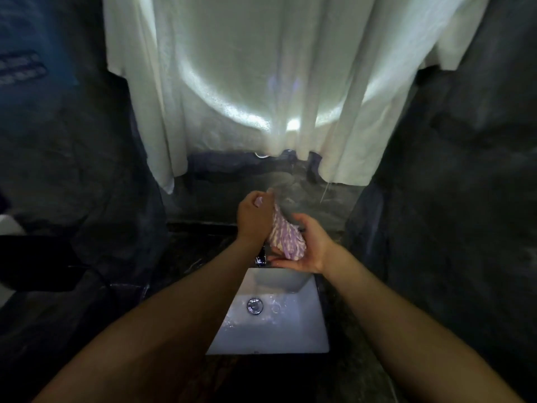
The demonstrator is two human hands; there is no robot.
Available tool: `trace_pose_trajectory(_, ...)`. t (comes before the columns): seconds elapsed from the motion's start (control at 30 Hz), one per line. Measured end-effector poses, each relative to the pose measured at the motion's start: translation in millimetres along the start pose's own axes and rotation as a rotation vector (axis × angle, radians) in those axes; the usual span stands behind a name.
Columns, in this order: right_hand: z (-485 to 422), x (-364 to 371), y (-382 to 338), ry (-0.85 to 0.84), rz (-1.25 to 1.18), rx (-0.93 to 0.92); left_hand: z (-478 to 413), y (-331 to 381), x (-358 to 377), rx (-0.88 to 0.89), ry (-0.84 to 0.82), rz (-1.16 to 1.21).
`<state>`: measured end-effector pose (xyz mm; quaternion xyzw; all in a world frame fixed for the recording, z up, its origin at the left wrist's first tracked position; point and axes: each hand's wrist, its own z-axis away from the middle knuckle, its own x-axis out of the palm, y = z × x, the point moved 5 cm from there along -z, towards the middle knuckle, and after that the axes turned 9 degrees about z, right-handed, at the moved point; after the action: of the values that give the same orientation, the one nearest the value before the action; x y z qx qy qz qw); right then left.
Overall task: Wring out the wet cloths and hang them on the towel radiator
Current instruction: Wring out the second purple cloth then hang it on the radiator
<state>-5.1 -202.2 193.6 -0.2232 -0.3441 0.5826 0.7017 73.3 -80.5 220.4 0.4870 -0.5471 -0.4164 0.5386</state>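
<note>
While the purple-and-white cloth (286,237) is being held bunched above the far rim of the sink (290,338), the left hand (254,216) is clenching its fingers round the upper end and the right hand (305,245) is cupping and gripping the lower end. Soft, limp and likely sodden, it is asking for firm grips at opposite ends.

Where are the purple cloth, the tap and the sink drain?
purple cloth (286,238): head view, on its bunched striped middle.
tap (260,258): head view, on its shiny spout end.
sink drain (255,306): head view, on the metal plug's centre.
</note>
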Motion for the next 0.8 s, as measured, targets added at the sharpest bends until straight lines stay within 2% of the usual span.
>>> trace_pose_trajectory(0.17,-12.2,13.8,8.7,0.047,-0.137,-0.012,15.1,15.3,11.0,0.082,-0.123,-0.137)
trace_pose_trajectory(0.27,-17.2,6.6,3.7,0.05,-0.232,-0.035,8.3,27.3,12.4,0.015,-0.374,-0.038)
trace_pose_trajectory(0.37,-20.9,-7.0,-2.6,0.031,-0.145,-0.02,7.0,37.9,4.4,-0.048,-0.658,0.024)
trace_pose_trajectory(0.5,-14.4,-5.9,-6.0,0.004,0.017,0.08,8.2,44.8,4.1,-0.04,-0.723,0.099)
trace_pose_trajectory(0.63,-5.8,0.9,-16.0,0.039,0.033,0.1,15.0,43.0,15.0,-0.058,-0.656,0.214)
trace_pose_trajectory(0.7,-8.2,0.2,-22.9,0.115,0.02,0.042,14.0,43.4,17.2,-0.088,-0.481,0.284)
trace_pose_trajectory(0.8,-6.8,7.4,-32.1,0.302,0.1,-0.122,3.9,32.0,14.2,-0.147,-0.097,0.298)
